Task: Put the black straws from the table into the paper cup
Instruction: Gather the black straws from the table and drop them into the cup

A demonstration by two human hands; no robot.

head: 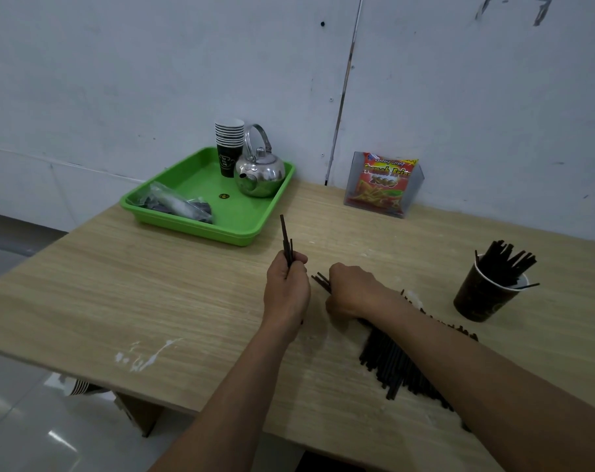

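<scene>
**A:** Where are the straws?

**B:** In three places. The heap of thin black plastic straws [391, 362] lies on the pale wooden table [153, 284], partly under the right forearm. The few black straws [285, 236] stand in the left hand [286, 287]. The rest already lean in the dark paper cup [483, 298], well off to the right.

**A:** And the hands?

**B:** The left hand is closed round the lower part of its few straws. The right hand [352, 289] sits knuckles-up on the far end of the heap, fingers curled down, with straw tips poking out beside them. It seems to be gripping some, though the fingertips are hidden.

**A:** Which way do they point?

**B:** The heap's long axis runs diagonally, from near the right forearm up towards the table's middle. The left hand's straws point nearly upright, tipped slightly away. Those in the cup fan up and to the right, and one sticks out over the rim almost level.

**A:** How will they handle?

**B:** I'd judge them very light, smooth and fairly stiff, so they are likely to roll or slip out of a loose bundle. The best hold is probably near the middle, pinched as a bunch, with the ends squared so they drop in lengthwise. The cup looks light too, and a sideways knock could tip it.
</scene>
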